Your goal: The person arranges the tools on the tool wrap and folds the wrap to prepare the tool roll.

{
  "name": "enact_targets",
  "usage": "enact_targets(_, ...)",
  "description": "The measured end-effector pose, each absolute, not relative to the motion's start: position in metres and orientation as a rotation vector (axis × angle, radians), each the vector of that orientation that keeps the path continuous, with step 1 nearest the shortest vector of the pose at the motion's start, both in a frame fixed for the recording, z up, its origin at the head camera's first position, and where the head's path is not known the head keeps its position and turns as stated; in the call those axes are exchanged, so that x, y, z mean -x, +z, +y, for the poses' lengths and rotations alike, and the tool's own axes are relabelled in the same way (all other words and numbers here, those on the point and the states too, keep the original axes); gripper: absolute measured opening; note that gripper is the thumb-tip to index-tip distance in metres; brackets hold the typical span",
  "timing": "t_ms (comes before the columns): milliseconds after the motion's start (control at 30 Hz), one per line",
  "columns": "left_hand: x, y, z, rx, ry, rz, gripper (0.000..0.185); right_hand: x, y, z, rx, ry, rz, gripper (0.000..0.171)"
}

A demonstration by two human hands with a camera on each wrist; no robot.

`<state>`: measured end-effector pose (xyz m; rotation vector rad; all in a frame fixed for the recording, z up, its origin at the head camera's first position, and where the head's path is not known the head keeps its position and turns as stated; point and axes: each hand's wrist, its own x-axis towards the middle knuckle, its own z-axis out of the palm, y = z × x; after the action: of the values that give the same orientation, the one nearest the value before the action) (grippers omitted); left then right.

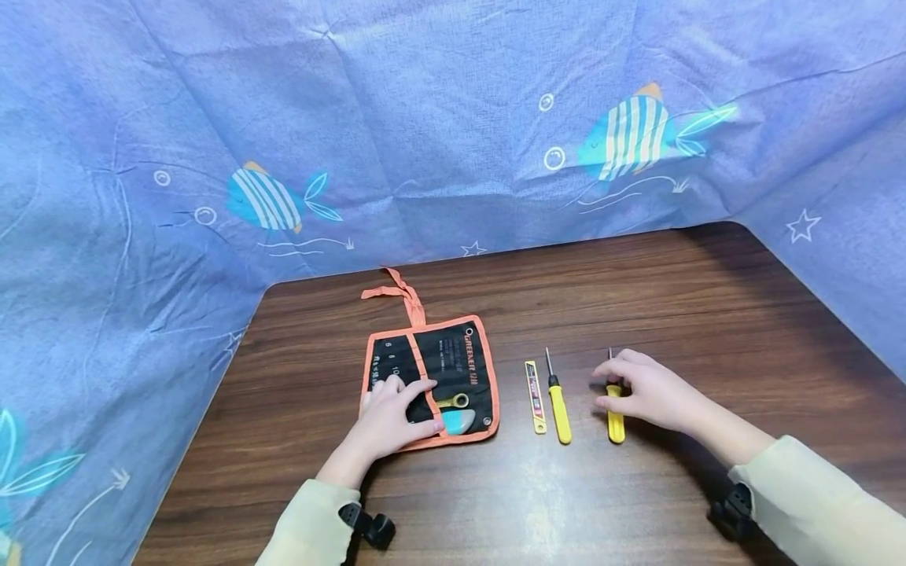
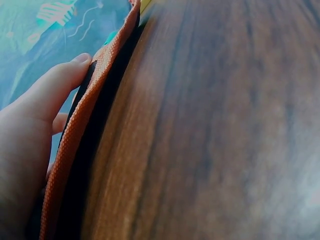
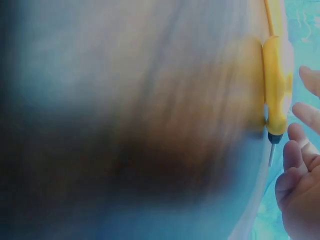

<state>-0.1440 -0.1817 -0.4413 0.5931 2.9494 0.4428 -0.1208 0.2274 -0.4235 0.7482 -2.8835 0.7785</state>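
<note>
A black tool pouch (image 1: 453, 354) with orange trim lies flat at the left. My left hand (image 1: 388, 417) rests on its lower left, index fingertip at the inner orange band. In the left wrist view the thumb (image 2: 70, 75) lies at the pouch's orange edge (image 2: 82, 125). A yellow ring spanner (image 1: 454, 401) and a turquoise-and-grey handle (image 1: 460, 422) stick out of the pocket. My right hand (image 1: 647, 391) is over a yellow-handled screwdriver (image 1: 616, 428), fingers spread around it. The right wrist view shows the fingers apart from the screwdriver (image 3: 276, 90).
Between pouch and right hand lie a second yellow screwdriver (image 1: 560, 413) and a narrow yellow-and-white flat pack (image 1: 535, 397). Orange ties (image 1: 412, 303) stretch from the pouch's far edge. A blue fish-print cloth (image 1: 453, 157) hangs behind the wooden table (image 1: 637, 291).
</note>
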Motion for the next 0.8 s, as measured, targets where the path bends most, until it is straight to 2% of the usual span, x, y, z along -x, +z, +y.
enact_targets(400, 0.143, -0.442, -0.181, -0.595, 0.45, 2.963, 0.072, 0.115, -0.422, 0.245, -0.701, 0.857, -2.959, 0.035)
enact_targets(600, 0.143, -0.442, -0.181, -0.601, 0.448, 2.966, 0.071, 0.115, -0.42, 0.251, -0.568, 0.903, -3.052, 0.04)
enact_targets(800, 0.144, -0.442, -0.181, -0.606, 0.452, 2.963, 0.072, 0.115, -0.422, 0.256, -0.513, 0.861, -3.048, 0.032)
